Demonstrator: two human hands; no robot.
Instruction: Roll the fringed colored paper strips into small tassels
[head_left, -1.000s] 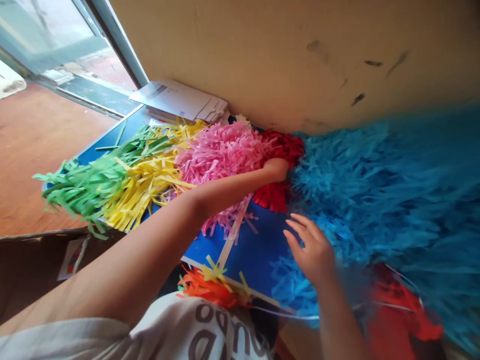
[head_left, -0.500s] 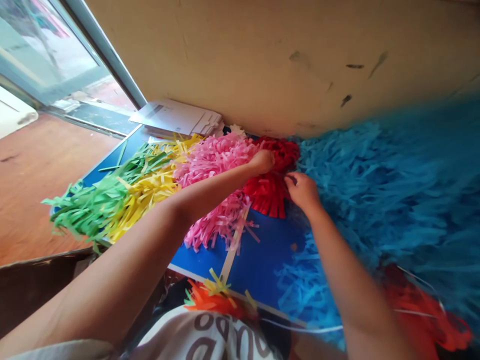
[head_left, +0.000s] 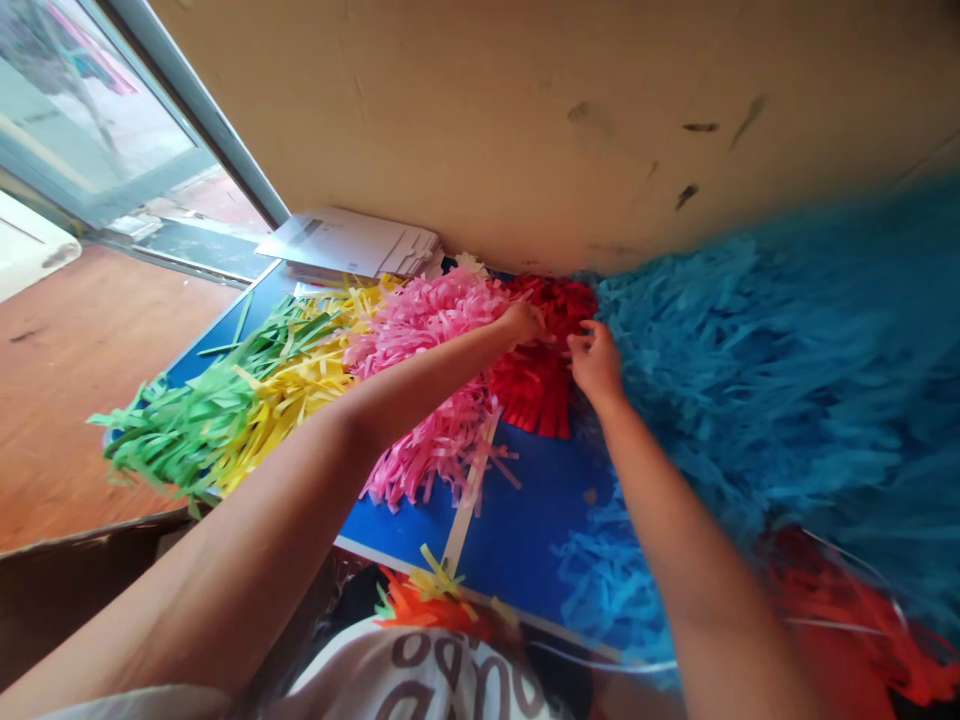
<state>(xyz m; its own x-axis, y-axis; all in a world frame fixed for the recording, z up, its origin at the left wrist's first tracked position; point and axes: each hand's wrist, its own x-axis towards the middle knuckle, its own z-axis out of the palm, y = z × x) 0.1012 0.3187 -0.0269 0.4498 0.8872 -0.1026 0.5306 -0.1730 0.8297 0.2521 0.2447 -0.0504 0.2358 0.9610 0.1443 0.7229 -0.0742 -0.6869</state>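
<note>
Both my arms reach across a blue table [head_left: 517,515] to a pile of red fringed paper [head_left: 536,385] near the wall. My left hand [head_left: 523,322] rests on the top of the red fringe, fingers curled into it. My right hand [head_left: 594,360] pinches the same red fringe from the right side. A heap of pink fringed paper [head_left: 427,330] lies just left of the red one, partly under my left forearm. A big mass of blue fringed paper [head_left: 757,380] fills the right side, touching my right hand.
Yellow fringe [head_left: 300,385] and green fringe [head_left: 191,420] lie at the table's left end. A stack of white papers [head_left: 349,243] sits by the beige wall [head_left: 525,120]. Orange-red fringe [head_left: 847,620] is at lower right, and more orange fringe [head_left: 416,605] at my chest. A glass door [head_left: 82,130] and wooden floor [head_left: 67,370] are left.
My right hand has moved from the blue fringe near the table's middle up to the red fringe and closed on it. My left hand shifted slightly left on the red pile.
</note>
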